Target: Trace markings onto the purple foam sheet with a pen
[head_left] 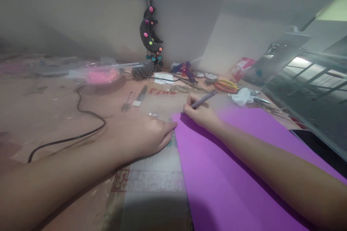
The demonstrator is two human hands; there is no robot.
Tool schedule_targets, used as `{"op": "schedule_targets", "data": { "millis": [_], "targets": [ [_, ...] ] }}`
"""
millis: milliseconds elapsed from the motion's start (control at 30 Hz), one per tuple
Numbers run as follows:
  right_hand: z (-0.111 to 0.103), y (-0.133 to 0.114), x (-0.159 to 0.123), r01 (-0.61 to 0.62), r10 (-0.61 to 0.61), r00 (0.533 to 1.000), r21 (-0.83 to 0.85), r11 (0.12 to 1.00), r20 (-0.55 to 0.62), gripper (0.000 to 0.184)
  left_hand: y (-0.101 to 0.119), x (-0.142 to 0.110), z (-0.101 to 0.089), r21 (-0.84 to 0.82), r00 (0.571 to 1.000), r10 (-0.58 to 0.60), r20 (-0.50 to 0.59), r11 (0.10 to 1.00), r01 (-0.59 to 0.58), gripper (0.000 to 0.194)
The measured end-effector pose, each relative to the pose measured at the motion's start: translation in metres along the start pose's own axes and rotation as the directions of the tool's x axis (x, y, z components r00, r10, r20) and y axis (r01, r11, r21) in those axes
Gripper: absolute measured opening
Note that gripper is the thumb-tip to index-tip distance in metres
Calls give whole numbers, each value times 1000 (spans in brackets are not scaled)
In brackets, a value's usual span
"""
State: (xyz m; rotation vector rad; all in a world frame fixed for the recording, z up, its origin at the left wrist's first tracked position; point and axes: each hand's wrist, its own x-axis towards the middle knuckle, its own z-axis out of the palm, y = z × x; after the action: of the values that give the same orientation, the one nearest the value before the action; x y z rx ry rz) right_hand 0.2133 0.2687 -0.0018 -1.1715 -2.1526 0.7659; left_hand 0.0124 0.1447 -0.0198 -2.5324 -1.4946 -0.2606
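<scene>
A black cord (67, 140) curves across the table (54, 108) to the left of a person's left hand (148, 133), with pink material (100, 76) in a clear bowl farther beyond. The left hand lies palm down, fingers extended rather than closed on anything, its forefinger touching the left edge of a purple sheet (214, 177). Beyond the hand sit gray yarn (143, 69) and, against the wall (184, 18), a dark moon ornament (150, 36) dotted with colored balls. Just right of the left hand, the right hand (200, 113) is closed around a pen (205, 99) — its tip is near the sheet's far left corner, though contact is hard to tell. The sheet stretches beneath the right forearm toward the wearer — a dark device (320, 148) lies to that hand's right.
</scene>
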Motion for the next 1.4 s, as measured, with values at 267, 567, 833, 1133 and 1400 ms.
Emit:
{"op": "schedule_targets", "data": {
  "millis": [267, 567, 833, 1133, 1400],
  "targets": [
    [-3, 5, 2, -29, 28, 1000, -43, 999, -11, 23, 0, 0, 0, 5, 1000, -9, 20, 1000, 9, 40],
    [-8, 7, 1, -65, 65, 998, -16, 998, 6, 27, 0, 0, -1, 8, 1000, -17, 23, 1000, 17, 41],
    [-23, 13, -1, -100, 82, 994, 274, 957, 76, 12, 2, 1, -2, -6, 1000, -28, 1, 1000, 28, 39],
    [-23, 26, -7, 27, -53, 993, 240, 970, 102, 18, 0, 2, 0, -38, 999, -26, -20, 999, 25, 40],
    [-18, 16, -8, 31, -35, 997, 61, 998, 68, 18, 3, 3, -2, -72, 998, -56, 1, 996, 56, 39]
  ]
}}
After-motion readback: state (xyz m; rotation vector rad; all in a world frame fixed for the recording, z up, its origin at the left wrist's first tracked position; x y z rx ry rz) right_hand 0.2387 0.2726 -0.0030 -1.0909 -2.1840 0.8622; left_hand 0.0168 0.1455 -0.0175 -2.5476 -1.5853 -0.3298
